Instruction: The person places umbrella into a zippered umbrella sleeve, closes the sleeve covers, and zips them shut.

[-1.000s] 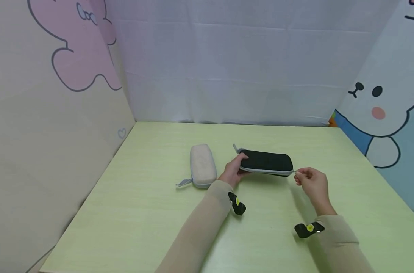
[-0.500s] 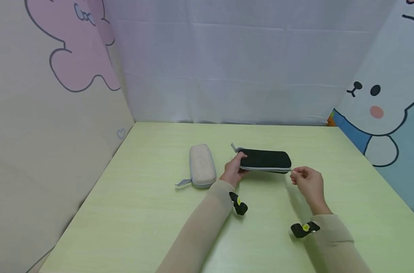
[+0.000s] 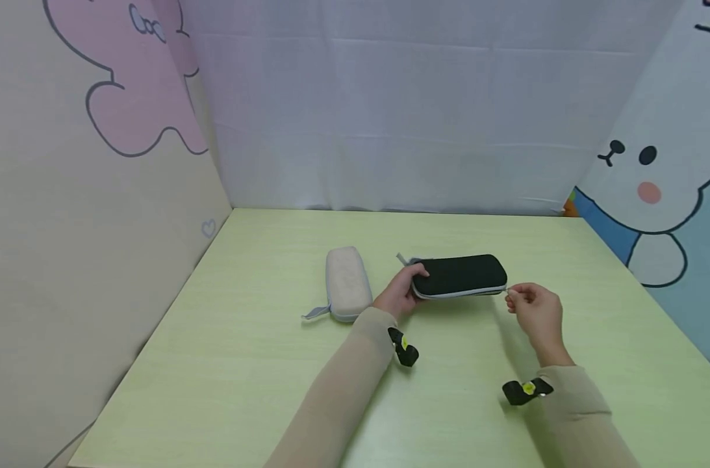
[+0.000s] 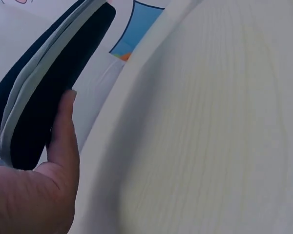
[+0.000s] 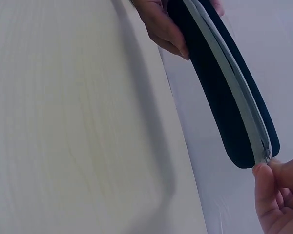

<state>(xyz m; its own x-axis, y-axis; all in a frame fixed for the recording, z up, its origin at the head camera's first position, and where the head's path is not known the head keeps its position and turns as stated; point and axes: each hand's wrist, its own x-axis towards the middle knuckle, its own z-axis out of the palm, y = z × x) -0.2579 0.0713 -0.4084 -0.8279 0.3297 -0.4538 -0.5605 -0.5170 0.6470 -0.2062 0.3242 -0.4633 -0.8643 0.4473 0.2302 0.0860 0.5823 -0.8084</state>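
Note:
A black zip case with a light grey zip band is held above the table by my left hand. The thumb lies on top at its left end, with the other fingers beneath. My right hand pinches the zipper pull at the case's right corner. In the right wrist view, the zipper slider sits right at the fingertips, and the grey zip band shows a narrow parting along the long side. A grey fabric tab sticks out past the left end. The inside of the case is hidden.
A beige zip case with a grey loop tab lies on the pale wooden table, left of the black case. A white cloth hangs behind the table, with cartoon-printed walls on both sides.
The black case has turned slightly, its right end now higher and its left end lower. My right hand shifted a little left, then back right, still pinching the zipper pull.

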